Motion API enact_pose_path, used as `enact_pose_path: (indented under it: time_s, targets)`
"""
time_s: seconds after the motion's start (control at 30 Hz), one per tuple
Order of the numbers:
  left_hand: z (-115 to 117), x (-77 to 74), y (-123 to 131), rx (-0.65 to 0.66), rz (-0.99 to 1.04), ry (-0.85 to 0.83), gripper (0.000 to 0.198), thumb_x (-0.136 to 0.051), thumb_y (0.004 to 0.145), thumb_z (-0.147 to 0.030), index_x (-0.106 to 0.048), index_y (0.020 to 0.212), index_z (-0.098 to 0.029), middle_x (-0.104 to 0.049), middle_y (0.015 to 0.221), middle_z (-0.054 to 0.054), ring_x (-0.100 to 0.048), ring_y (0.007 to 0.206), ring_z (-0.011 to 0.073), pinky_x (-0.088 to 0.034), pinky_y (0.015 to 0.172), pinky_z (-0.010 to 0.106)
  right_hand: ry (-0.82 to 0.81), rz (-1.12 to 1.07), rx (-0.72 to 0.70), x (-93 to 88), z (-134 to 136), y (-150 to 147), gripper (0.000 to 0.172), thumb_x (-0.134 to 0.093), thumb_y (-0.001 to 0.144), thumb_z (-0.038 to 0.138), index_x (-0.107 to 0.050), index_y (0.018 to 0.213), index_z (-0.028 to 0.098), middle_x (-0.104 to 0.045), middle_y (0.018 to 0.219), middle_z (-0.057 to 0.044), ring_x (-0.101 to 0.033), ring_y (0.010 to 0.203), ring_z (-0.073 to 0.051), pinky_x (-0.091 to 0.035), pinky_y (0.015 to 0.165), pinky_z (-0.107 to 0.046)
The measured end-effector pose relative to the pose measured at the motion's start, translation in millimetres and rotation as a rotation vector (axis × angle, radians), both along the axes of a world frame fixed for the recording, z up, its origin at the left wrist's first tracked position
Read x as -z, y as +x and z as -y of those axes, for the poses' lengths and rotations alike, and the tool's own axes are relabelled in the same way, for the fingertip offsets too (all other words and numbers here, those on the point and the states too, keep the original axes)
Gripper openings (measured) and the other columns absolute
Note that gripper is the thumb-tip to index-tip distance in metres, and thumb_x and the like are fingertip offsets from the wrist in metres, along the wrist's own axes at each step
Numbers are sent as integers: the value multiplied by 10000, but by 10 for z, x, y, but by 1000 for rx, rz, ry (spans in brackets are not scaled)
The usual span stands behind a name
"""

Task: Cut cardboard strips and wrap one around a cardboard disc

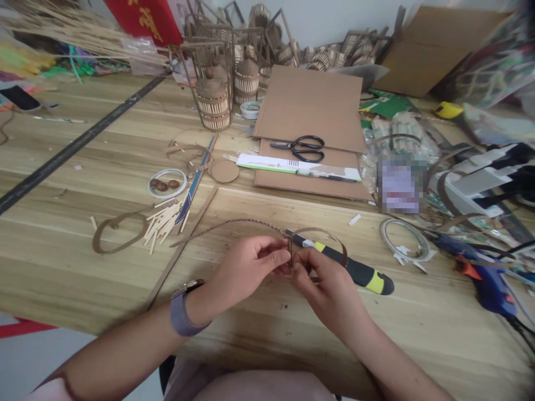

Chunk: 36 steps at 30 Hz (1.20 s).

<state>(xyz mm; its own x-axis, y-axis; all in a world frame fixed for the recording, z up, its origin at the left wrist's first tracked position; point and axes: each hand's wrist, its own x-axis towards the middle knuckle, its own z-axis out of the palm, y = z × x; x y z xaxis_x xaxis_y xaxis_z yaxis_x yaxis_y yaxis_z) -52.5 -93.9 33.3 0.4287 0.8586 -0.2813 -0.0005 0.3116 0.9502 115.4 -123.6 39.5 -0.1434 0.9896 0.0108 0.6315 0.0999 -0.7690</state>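
While held between the left hand (251,264) and the right hand (330,278), just above the near part of the wooden table (251,328), shows as a thin brown strip (234,220), narrow and curved. Sweeps leftward in a long shallow arc, speckled dark and light as if twisted, down to a tapered tip. Between the fingertips, stands roughly upright in a short speckled stretch, pinched by thumb and fingers from either side. Just at the right, a plain brown loop (345,248); cannot tell whether joined to the strip, with fingers over the meeting point. Below the loop, on the table, a black-and-yellow cutter (374,280). To the left, a long flat slat (184,250), then a heap of pale sticks (163,220) and a second brown loop (99,236). Past the sticks, a white ring (184,177) around several brown balls (161,184). Farther back, black-handled scissors (311,139) on cardboard sheets (311,103), and beside those, small slatted lantern-like pieces (213,106). Off to the right, a blue glue gun (491,284).
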Motion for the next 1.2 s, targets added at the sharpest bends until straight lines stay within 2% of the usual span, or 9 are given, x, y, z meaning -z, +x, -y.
enact_pose_path:
  time_s: [0.07, 0.13, 0.23, 0.3, 0.4, 0.6, 0.73, 0.97, 1.2]
  targets:
    - [37, -36, 2, -61, -55, 38, 211, -639, 842, -301, -673, 998, -162, -735, 863, 24, -683, 777, 159, -535, 716, 254, 40, -1, 60, -15, -10, 11, 146, -444, 817, 269, -461, 675, 238, -499, 530, 51, -432, 445, -101, -342, 432, -207]
    - [74, -70, 3, -87, -166, 151, 144, -627, 854, -269, -681, 950, -177, -736, 854, 15, -679, 798, 163, -520, 734, 256, 72, -4, 89, -29, -15, 12, 134, -440, 816, 272, -457, 687, 243, -496, 529, 52, -432, 442, -106, -343, 436, -214]
    - [112, -98, 3, -48, -317, 340, 98, -615, 871, -229, -707, 856, -196, -737, 840, -3, -663, 796, 154, -482, 738, 247, 96, -4, 94, -32, -4, -6, 144, -435, 833, 278, -465, 696, 245, -505, 543, 42, -441, 455, -113, -344, 441, -221]
    - [120, -98, 6, -20, -347, 381, 104, -618, 875, -223, -717, 850, -204, -737, 831, -13, -656, 783, 148, -467, 722, 238, 111, 5, 85, -19, 12, -22, 151, -435, 840, 275, -468, 695, 246, -511, 549, 36, -450, 466, -116, -352, 449, -223]
    - [118, -89, 12, -7, -309, 357, 111, -630, 865, -242, -712, 806, -196, -727, 783, -19, -645, 745, 142, -460, 686, 226, 148, 11, 68, 14, 37, -35, 140, -444, 843, 256, -480, 708, 244, -539, 567, 27, -483, 489, -121, -375, 474, -225]
    - [118, -76, 23, -15, -185, 191, 127, -616, 825, -246, -675, 735, -177, -703, 730, -16, -624, 703, 131, -464, 641, 210, 196, 33, 49, 59, 79, -32, 134, -452, 861, 224, -468, 729, 245, -576, 614, 22, -525, 519, -126, -392, 500, -230]
    - [139, -65, 26, -24, -202, 209, 87, -588, 793, -198, -647, 731, -181, -685, 715, -24, -614, 700, 129, -463, 644, 213, 220, 49, 24, 57, 84, -43, 130, -456, 856, 210, -465, 730, 244, -586, 627, 19, -546, 544, -132, -410, 528, -237]
    - [190, -70, 39, -37, -363, 324, 42, -573, 778, -198, -602, 749, -194, -676, 732, -18, -613, 701, 145, -449, 657, 248, 219, 56, -12, 57, 82, -51, 137, -457, 864, 207, -492, 735, 237, -613, 640, 10, -564, 562, -137, -424, 540, -246]
    - [159, -88, 49, -92, -281, 230, 18, -539, 741, -209, -551, 747, -197, -603, 674, -30, -559, 647, 132, -415, 594, 234, 189, -25, 71, 51, 80, -30, 125, -499, 876, 257, -578, 782, 236, -661, 701, -6, -608, 638, -153, -464, 596, -260]
